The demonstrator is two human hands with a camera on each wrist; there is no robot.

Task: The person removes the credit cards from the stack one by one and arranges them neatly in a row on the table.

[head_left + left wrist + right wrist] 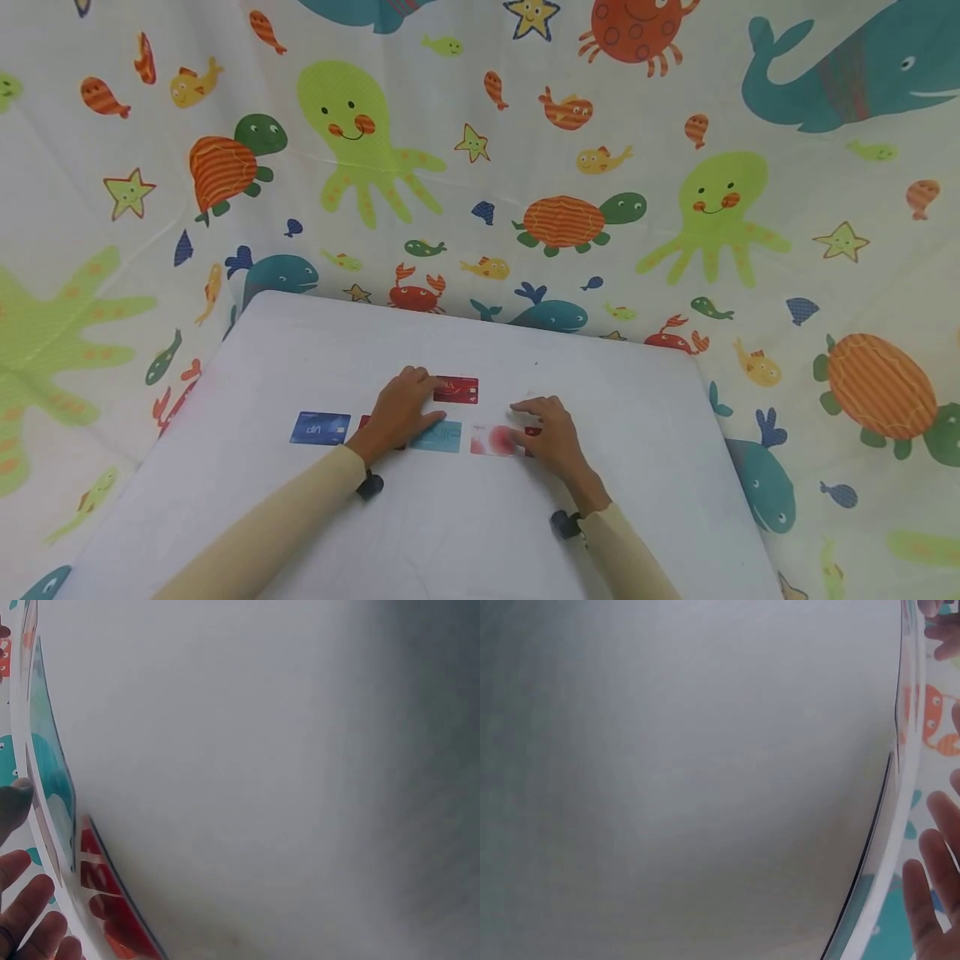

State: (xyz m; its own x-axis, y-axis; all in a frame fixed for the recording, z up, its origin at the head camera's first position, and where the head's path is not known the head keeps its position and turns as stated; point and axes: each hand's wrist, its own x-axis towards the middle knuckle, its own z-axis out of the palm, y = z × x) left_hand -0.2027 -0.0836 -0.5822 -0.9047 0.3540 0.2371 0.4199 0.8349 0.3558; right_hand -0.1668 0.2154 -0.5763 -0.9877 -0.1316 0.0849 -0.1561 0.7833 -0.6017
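A red card (459, 390) lies behind a row of cards on the white table. My left hand (397, 410) reaches over the row, its fingertips at this card's left edge and its thumb above the teal card (438, 437). In the left wrist view, the left fingers (34, 907) are spread apart. Beneath that hand, another red card (112, 889) is partly hidden. My right hand (553, 433) hovers, loosely spread, over a further red card (532, 432), mostly covered. Its thumb is by the pink-and-white card (489, 440); whether it touches cannot be told.
A blue card (320, 428) lies at the row's left end. The white table (450, 525) has rounded far corners. Behind and around it hangs a cloth (450, 100) printed with sea animals. Dark wrist cameras sit under the left wrist (370, 485) and right wrist (565, 524).
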